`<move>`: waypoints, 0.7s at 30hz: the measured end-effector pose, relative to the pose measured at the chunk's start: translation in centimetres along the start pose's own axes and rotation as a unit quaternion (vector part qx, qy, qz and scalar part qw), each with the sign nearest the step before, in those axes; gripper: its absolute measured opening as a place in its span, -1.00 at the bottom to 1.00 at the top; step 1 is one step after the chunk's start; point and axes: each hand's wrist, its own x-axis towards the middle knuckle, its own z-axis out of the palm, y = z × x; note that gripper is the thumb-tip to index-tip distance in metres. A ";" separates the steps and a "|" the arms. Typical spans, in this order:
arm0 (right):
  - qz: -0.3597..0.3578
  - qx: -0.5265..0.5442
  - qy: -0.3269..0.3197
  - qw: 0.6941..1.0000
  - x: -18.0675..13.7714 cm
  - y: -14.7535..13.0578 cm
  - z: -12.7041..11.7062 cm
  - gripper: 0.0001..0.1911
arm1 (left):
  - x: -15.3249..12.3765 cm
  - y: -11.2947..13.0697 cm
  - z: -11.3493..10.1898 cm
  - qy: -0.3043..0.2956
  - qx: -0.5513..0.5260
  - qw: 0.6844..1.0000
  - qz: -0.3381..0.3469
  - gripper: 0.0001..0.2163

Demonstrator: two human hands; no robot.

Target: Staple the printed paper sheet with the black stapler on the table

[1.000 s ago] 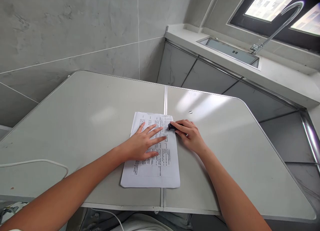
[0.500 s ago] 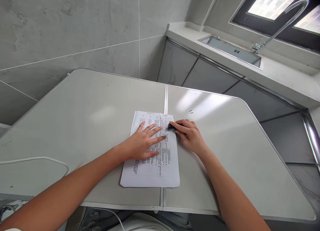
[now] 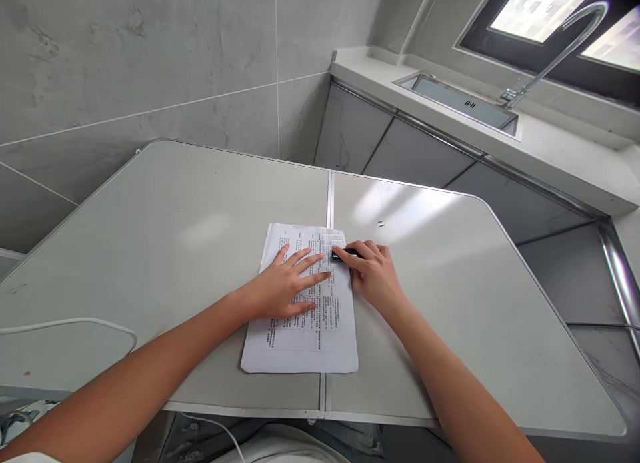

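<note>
Printed paper sheets (image 3: 300, 356), apparently a thin stack, lie on the table with lines of dark text. My left hand (image 3: 287, 289) rests flat on them, fingers spread. At the right edge of the sheets, near their far corner, my right hand (image 3: 373, 269) is closed around a small black stapler (image 3: 342, 253). The thumb and fingers cover much of the stapler, and its front end sits over the paper. A small printed patch (image 3: 333, 238) shows at the far right corner of the top sheet.
The pale folding table (image 3: 450, 329) has a metal seam (image 3: 331, 199) down its middle. A tiny scrap (image 3: 380, 224) lies beyond my right hand. At the left runs a white cable (image 3: 75, 321). Behind stands a counter with a sink (image 3: 460, 106) and faucet (image 3: 560, 53).
My right hand and the stapler have shifted very slightly left over the paper, and the hand sits a bit flatter. My left hand stays in place. The camera view has moved a little.
</note>
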 end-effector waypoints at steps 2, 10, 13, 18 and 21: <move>-0.007 -0.027 0.006 1.000 0.0 -0.5 0.4 -0.37 | 0.0 -0.1 0.0 -0.003 0.002 1.000 0.000 -0.40; -0.002 0.064 -0.050 0.997 0.1 2.3 -1.8 -0.46 | -0.2 -0.5 -0.1 0.012 0.008 1.000 0.007 -0.40; 0.043 0.055 -0.037 0.997 -0.3 4.4 -2.7 -0.53 | -0.2 -0.6 0.0 0.008 0.007 1.000 0.006 -0.40; 0.124 0.006 0.014 0.992 -0.7 6.5 -2.3 -0.65 | -0.1 -1.4 -0.8 0.070 -0.080 0.994 -0.011 -0.47; 0.189 -0.020 0.115 0.975 -0.5 6.5 -2.1 -0.71 | -0.3 -2.7 -1.7 0.218 -0.216 0.948 -0.078 -0.59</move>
